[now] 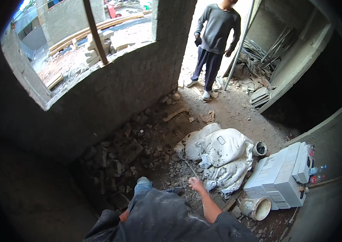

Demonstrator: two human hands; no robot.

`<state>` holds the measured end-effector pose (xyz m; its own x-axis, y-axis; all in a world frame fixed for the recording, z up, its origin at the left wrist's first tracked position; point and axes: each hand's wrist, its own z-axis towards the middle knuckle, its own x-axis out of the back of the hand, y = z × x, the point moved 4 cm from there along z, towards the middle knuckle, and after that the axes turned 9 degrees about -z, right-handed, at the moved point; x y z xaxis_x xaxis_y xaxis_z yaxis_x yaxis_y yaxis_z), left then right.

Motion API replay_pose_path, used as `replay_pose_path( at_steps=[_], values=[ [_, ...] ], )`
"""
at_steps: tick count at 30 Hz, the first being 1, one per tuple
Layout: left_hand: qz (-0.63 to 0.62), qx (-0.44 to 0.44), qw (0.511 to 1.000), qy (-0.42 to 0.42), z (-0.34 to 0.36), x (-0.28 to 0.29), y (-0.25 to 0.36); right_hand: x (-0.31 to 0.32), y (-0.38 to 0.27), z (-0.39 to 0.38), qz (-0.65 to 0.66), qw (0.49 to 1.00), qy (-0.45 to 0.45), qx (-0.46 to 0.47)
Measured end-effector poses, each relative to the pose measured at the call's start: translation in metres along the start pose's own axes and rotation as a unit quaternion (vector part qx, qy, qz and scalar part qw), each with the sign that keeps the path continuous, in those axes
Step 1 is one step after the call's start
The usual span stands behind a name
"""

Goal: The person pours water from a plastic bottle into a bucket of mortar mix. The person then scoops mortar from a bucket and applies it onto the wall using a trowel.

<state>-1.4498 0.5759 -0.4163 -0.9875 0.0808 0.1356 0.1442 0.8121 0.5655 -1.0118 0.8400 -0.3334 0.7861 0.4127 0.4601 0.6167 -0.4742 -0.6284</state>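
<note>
My right hand (pixel 196 184) is out over the rubble beside white sacks (pixel 225 147), its fingers curled at a thin stick or rod (pixel 191 169); I cannot make out whether it grips that. My left hand is hidden by my body, with only part of the forearm (pixel 123 215) showing at lower left. Below me are my dark shirt and a blue trouser leg (pixel 142 185). Right of the sacks stand a small bucket (pixel 260 148), a larger bucket (pixel 255 209) lying tilted, and a stack of pale blocks (pixel 276 173) with bottles on it.
Another person (pixel 215 36) in a grey top stands in the doorway, a dark object in one hand. An unglazed window opening (pixel 46 99) is at upper left. Broken masonry (pixel 126 151) covers the floor along the wall. Metal poles and scrap (pixel 268 48) lean at upper right.
</note>
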Motion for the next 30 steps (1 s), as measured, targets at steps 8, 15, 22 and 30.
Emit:
replay_pose_path(
  at_steps=[8,15,22,30],
  values=[
    [0.182,0.004,0.957,0.227,0.035,0.086,0.075,-0.075,0.100,-0.066,-0.256,0.953,-0.147,-0.064],
    [0.101,-0.368,0.912,-0.151,-0.002,0.045,0.129,-0.108,0.070,-0.034,-0.268,0.941,-0.202,0.040],
    [0.012,0.010,0.999,0.033,-0.057,0.042,0.069,-0.131,-0.076,0.008,-0.341,0.871,-0.294,0.196],
    [-0.271,0.107,0.842,0.453,-0.089,-0.003,-0.076,-0.234,-0.231,0.081,-0.539,0.682,-0.352,0.348]
  ],
)
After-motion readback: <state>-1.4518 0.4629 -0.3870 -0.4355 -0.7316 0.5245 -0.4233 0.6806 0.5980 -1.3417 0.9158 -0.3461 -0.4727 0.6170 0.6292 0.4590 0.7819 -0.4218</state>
